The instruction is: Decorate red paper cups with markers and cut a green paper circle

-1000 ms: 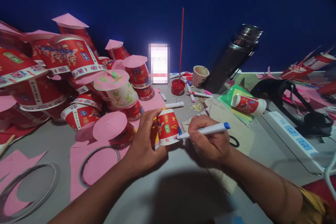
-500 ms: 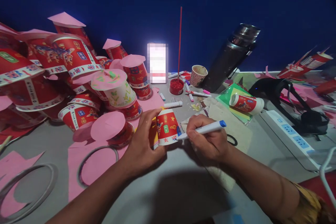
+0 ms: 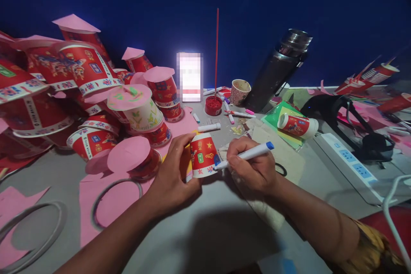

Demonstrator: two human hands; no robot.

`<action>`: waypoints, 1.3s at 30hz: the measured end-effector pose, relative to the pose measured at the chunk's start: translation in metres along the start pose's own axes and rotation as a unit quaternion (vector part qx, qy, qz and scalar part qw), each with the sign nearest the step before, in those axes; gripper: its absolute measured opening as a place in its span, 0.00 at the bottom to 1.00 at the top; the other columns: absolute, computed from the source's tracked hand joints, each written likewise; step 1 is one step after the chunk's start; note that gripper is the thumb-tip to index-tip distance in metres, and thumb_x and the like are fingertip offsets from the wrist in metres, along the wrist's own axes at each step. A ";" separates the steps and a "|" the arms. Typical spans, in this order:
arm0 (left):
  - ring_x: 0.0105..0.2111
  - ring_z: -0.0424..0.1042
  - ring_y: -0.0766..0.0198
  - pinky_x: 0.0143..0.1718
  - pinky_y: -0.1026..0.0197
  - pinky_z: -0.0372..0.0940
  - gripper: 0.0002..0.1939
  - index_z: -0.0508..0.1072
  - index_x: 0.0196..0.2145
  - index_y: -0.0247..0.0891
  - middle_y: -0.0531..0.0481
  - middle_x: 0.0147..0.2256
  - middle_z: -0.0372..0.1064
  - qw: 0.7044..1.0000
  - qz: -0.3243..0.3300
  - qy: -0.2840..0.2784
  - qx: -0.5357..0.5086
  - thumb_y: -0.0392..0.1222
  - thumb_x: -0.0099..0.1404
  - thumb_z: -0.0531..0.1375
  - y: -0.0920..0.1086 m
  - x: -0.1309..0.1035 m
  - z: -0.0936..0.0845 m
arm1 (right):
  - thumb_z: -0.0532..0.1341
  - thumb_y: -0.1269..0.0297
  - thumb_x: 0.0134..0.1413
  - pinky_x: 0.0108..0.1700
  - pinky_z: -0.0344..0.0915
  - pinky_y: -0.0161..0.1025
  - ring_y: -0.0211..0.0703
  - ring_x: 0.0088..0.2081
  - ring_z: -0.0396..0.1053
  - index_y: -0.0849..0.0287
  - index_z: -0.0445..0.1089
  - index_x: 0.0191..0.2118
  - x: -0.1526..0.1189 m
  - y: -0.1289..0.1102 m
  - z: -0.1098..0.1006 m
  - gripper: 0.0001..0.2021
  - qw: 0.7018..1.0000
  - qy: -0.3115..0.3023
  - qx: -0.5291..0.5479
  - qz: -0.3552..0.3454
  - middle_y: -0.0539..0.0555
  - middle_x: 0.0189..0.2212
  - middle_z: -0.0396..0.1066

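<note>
My left hand (image 3: pixel 176 169) grips the red paper cup (image 3: pixel 201 154) in front of me, fingers over its far side and thumb low near the rim. That hold, I judge, braces the cup against the push of the pen while leaving its printed side open to view. The cup stands wide end down, leaning a little; whether its rim touches the table (image 3: pixel 180 239) I cannot tell. My right hand (image 3: pixel 252 165) pinches a white marker (image 3: pixel 248 155) close to its tip, probably for fine control. The blue end points up and away, and the tip meets, or nearly meets, the cup's white band.

To my left, a grey ring (image 3: pixel 93 210) lies on a pink sheet (image 3: pixel 85 197), perhaps weighing it flat. A pale cloth (image 3: pixel 290 167) spreads just beyond my right wrist, likely to catch marks.

Past the cup lies another marker (image 3: pixel 209 127), sideways and within easy reach. Farther off, a thin red stick (image 3: pixel 217 51) stands in a red tub (image 3: pixel 213 109), which seems to keep it upright. A black flask (image 3: pixel 272 75) leans near the blue wall (image 3: pixel 257 0), and a glowing screen (image 3: pixel 190 76) stands facing me, presumably so I can see it.
</note>
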State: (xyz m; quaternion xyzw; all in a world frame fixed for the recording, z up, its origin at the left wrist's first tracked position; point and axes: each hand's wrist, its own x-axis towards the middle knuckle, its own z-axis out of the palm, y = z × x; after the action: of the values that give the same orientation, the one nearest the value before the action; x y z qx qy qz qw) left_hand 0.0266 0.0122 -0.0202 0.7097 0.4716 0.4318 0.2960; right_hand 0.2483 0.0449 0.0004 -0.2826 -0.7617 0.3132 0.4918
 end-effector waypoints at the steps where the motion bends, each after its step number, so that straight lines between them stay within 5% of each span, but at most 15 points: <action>1: 0.61 0.71 0.50 0.64 0.47 0.70 0.39 0.61 0.66 0.44 0.42 0.61 0.65 1.000 0.002 -0.001 0.001 0.30 0.59 0.65 0.000 0.000 0.000 | 0.62 0.70 0.64 0.28 0.62 0.35 0.37 0.25 0.65 0.55 0.70 0.35 0.000 0.000 0.000 0.05 1.000 -0.003 0.000 0.000 0.47 0.26 0.68; 39: 0.64 0.69 0.48 0.67 0.45 0.67 0.40 0.60 0.66 0.41 0.40 0.63 0.65 0.998 0.027 -0.017 0.049 0.29 0.56 0.61 -0.001 -0.002 -0.001 | 0.62 0.69 0.63 0.29 0.64 0.35 0.37 0.25 0.68 0.55 0.71 0.33 0.002 -0.001 0.000 0.06 1.000 -0.015 -0.022 0.004 0.48 0.26 0.71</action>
State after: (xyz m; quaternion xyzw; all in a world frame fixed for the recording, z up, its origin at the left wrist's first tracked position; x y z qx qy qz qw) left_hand 0.0253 0.0109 -0.0211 0.7428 0.4680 0.4038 0.2573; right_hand 0.2477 0.0455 0.0025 -0.2913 -0.7745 0.3027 0.4728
